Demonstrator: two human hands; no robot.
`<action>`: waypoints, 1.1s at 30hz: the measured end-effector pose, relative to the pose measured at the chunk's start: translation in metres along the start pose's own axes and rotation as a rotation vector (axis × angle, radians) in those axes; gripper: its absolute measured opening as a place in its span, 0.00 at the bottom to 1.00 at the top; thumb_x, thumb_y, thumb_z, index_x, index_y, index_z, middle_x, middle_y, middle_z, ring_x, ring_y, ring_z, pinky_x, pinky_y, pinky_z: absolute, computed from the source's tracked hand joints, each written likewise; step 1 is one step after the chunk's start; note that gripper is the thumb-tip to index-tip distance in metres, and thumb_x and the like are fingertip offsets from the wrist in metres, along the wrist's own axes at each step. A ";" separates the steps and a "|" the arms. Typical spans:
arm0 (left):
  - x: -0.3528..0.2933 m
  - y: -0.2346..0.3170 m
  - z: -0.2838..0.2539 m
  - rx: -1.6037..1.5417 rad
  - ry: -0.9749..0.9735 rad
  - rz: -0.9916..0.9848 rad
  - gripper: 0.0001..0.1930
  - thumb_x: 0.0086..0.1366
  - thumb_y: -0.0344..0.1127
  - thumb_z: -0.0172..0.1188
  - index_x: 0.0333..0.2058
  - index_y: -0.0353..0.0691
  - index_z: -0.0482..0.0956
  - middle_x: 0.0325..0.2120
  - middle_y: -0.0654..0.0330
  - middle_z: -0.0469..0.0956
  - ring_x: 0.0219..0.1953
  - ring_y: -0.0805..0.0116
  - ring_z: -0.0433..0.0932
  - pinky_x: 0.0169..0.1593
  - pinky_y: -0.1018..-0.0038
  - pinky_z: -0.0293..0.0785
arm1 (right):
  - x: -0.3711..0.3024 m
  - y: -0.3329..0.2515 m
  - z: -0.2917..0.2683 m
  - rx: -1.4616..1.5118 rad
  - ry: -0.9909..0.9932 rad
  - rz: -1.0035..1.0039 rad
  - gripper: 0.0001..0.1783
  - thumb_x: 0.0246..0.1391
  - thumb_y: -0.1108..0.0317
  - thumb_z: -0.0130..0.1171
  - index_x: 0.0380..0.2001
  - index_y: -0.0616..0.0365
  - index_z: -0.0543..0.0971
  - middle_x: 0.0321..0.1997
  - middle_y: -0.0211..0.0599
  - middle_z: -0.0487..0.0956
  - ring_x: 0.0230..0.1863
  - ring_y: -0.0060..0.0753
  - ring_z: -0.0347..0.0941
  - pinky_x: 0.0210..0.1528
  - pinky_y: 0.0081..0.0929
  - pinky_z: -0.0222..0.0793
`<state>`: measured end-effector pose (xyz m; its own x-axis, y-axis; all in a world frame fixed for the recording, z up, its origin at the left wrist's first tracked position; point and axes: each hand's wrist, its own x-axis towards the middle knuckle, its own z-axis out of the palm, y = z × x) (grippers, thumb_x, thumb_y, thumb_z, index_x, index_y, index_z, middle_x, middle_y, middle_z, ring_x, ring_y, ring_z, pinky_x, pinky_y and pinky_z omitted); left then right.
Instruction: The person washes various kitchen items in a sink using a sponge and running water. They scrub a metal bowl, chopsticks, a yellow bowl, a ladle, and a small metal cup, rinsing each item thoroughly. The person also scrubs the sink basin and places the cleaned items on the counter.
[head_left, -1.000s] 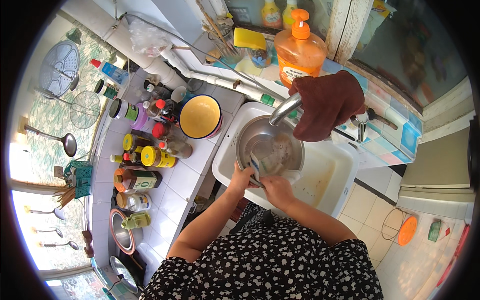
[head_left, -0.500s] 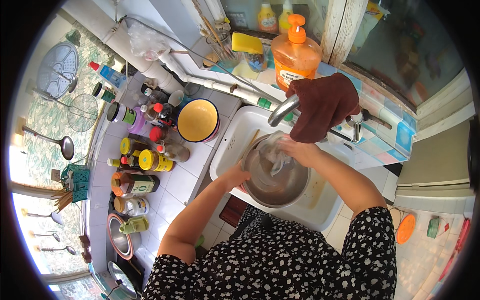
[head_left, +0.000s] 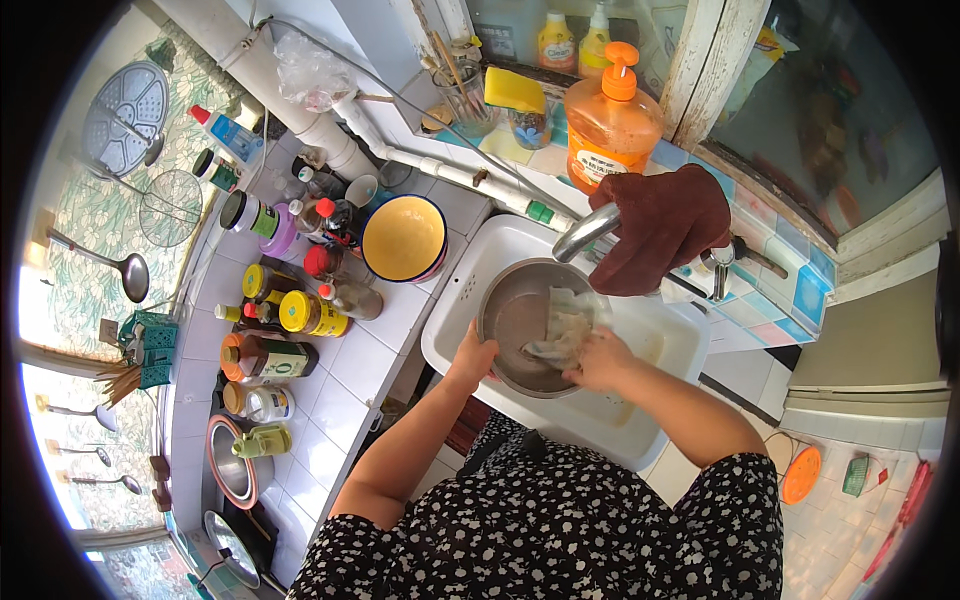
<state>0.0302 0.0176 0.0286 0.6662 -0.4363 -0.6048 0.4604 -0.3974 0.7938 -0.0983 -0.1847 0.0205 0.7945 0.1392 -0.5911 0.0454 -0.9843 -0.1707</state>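
Observation:
A round metal basin (head_left: 512, 310) sits in the white sink (head_left: 455, 345). My left hand (head_left: 470, 356) is closed on the basin's near left rim, with the thumb over the edge. Inside the basin's right side, my right hand (head_left: 603, 360) grips a pale, crumpled, partly see-through cloth (head_left: 568, 322) against the metal. Whether the cloth is fabric or mesh does not show clearly. Above the basin's far right side reaches a metal faucet (head_left: 588, 230), with a brown cloth (head_left: 665, 235) draped over it.
On the ledge behind stand an orange pump bottle (head_left: 610, 130) and a yellow sponge (head_left: 515, 90) on a glass. The tiled counter (head_left: 345, 400) at left bears a yellow-lined enamel bowl (head_left: 404, 238), several bottles and jars, and a metal pot (head_left: 225, 455). Ladles hang on the left wall.
My right hand has moved from the basin's far side toward its near right, taking the pale cloth along. The basin has shifted slightly away from me; my left hand stays on its rim.

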 end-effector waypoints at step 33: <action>-0.003 -0.019 0.023 -0.145 0.078 0.107 0.43 0.53 0.25 0.46 0.64 0.58 0.37 0.52 0.50 0.65 0.39 0.57 0.77 0.26 0.70 0.80 | 0.032 0.023 0.043 1.074 0.718 0.759 0.36 0.42 0.58 0.63 0.53 0.62 0.64 0.53 0.47 0.69 0.45 0.45 0.71 0.44 0.35 0.68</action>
<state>0.0062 0.0074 0.0137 0.7564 -0.4040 -0.5144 0.4604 -0.2297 0.8575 -0.0975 -0.1983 -0.0364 0.5593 -0.7497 -0.3538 -0.7043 -0.2046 -0.6798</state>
